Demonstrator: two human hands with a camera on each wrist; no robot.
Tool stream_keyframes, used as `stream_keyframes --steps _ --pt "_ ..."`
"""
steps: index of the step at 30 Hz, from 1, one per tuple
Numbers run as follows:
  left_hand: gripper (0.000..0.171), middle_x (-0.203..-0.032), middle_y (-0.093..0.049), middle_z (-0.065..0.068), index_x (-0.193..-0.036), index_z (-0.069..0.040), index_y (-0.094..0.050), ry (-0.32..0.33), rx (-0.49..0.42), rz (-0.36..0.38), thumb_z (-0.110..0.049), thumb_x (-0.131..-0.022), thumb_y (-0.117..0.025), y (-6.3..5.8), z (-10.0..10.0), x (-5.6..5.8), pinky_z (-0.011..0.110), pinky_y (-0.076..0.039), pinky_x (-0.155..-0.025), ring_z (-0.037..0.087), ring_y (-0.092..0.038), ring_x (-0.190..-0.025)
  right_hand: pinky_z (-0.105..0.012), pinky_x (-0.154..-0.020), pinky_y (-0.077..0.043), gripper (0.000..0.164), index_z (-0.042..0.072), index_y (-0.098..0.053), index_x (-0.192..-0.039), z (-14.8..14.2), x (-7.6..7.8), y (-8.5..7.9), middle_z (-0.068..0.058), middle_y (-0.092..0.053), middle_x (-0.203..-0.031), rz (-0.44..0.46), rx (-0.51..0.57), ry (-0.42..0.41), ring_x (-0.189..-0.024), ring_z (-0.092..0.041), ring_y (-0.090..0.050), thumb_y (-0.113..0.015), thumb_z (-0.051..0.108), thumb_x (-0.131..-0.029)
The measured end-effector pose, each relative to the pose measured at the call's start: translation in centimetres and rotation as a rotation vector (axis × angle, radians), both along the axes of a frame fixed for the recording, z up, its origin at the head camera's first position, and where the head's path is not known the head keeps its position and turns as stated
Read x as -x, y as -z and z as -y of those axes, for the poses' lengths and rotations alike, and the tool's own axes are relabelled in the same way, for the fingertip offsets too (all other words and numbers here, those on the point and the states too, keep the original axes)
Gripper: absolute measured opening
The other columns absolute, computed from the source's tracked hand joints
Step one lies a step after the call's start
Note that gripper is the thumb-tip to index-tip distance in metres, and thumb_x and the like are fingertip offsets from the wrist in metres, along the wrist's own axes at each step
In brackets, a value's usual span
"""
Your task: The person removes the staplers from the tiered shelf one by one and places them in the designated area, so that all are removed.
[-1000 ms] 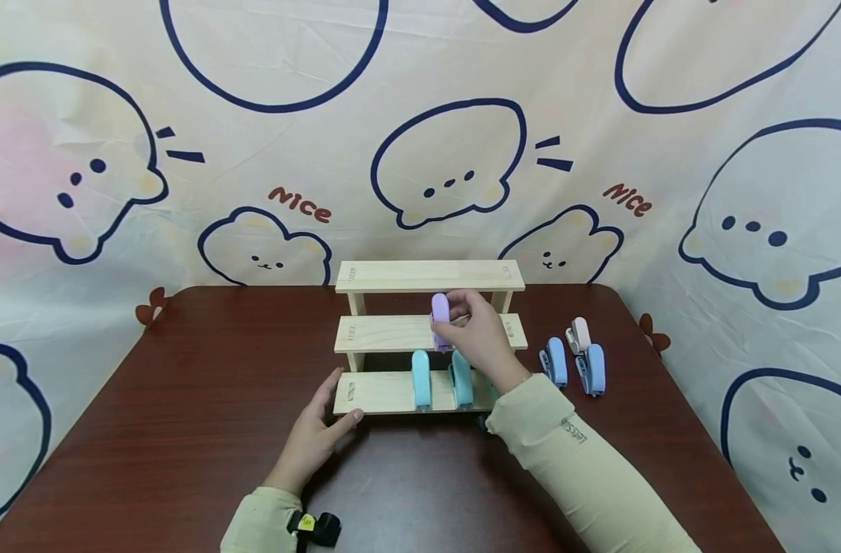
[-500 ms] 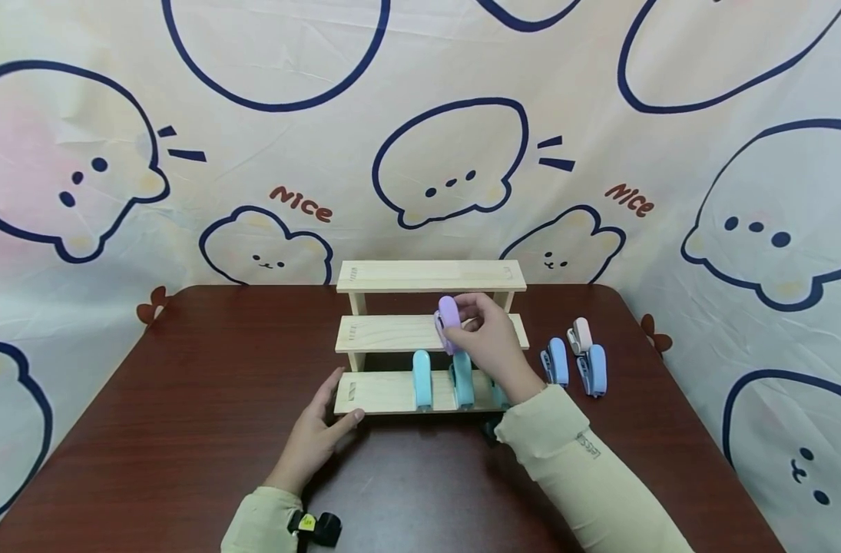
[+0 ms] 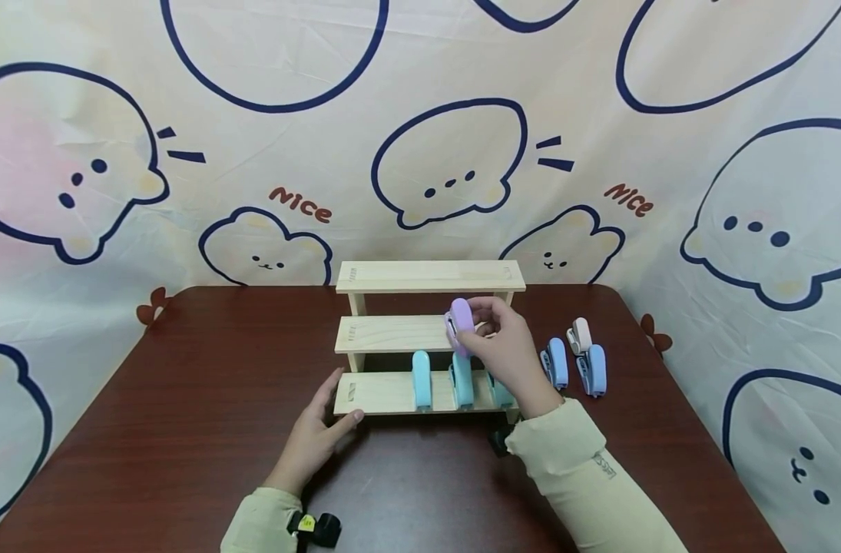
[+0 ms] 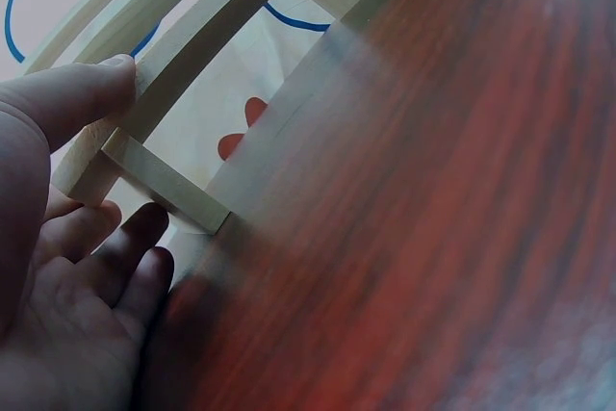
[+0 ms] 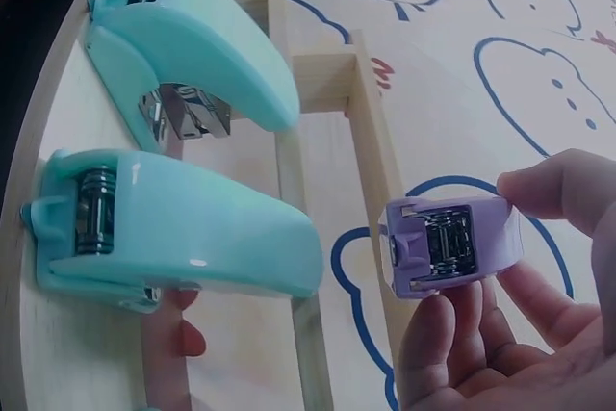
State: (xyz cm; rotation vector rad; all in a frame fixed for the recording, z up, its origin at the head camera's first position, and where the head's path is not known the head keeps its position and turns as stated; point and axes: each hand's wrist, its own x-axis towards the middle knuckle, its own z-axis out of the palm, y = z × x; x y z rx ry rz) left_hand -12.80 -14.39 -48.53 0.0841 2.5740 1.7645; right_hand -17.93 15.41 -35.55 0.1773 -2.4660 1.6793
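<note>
Purple stapler pinched over the middle shelf, other hand on rack duty

Clock's centred on the wooden rack (image 3: 430,276) in the head view: the purple stapler (image 3: 459,322) sits around 2 o'clock, in front of the right part of the middle board (image 3: 385,334), and I can't tell if it's touching. Right hand (image 3: 510,349) has it between thumb and fingers, while the left hand (image 3: 312,438) grips the end of the bottom board (image 3: 382,392) at 8, thumb on top. Three teal staplers (image 3: 422,380) line that board from 6 round to 4. My tip: pinch lightly, square its nose toward 12 and get the base flat before letting go. I'd also mind the wrist near the 4 o'clock one, and keep the left grip firm so nothing wobbles.
</note>
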Motion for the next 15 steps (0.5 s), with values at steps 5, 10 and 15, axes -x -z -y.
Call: stream_keyframes --steps 5,10,15 --pt "0.087 -0.158 -0.036 0.013 -0.160 -0.017 -0.026 -0.001 -0.015 -0.005 -0.029 -0.091 -0.077 0.0 0.0 -0.1 0.051 -0.037 -0.108 0.030 -0.039 -0.140 -0.034 -0.074 -0.054 0.045 0.012 -0.062 -0.127 -0.5 -0.6 0.1 -0.009 -0.063 -0.108 -0.010 -0.017 0.012 -0.090 -0.026 -0.057 -0.077 0.014 -0.085" --pt "0.087 -0.158 -0.037 0.015 -0.160 -0.015 -0.027 -0.004 -0.010 -0.024 -0.027 -0.090 -0.077 0.1 0.0 -0.1 0.053 -0.036 -0.108 0.032 -0.040 -0.139 -0.034 -0.075 -0.053 0.045 0.012 -0.062 -0.128 -1.0 -1.0 0.3 -0.010 -0.063 -0.109 -0.001 -0.020 0.017 -0.091 -0.026 -0.057 -0.076 0.014 -0.086" --pt "0.088 -0.158 -0.036 0.014 -0.160 -0.017 -0.026 -0.003 -0.015 -0.011 -0.029 -0.090 -0.078 0.2 0.1 0.0 0.054 -0.034 -0.110 0.032 -0.039 -0.141 -0.034 -0.076 -0.053 0.045 0.013 -0.061 -0.130 -1.6 -1.4 0.4 -0.010 -0.063 -0.111 0.012 -0.020 0.014 -0.093 -0.026 -0.056 -0.076 0.015 -0.087"
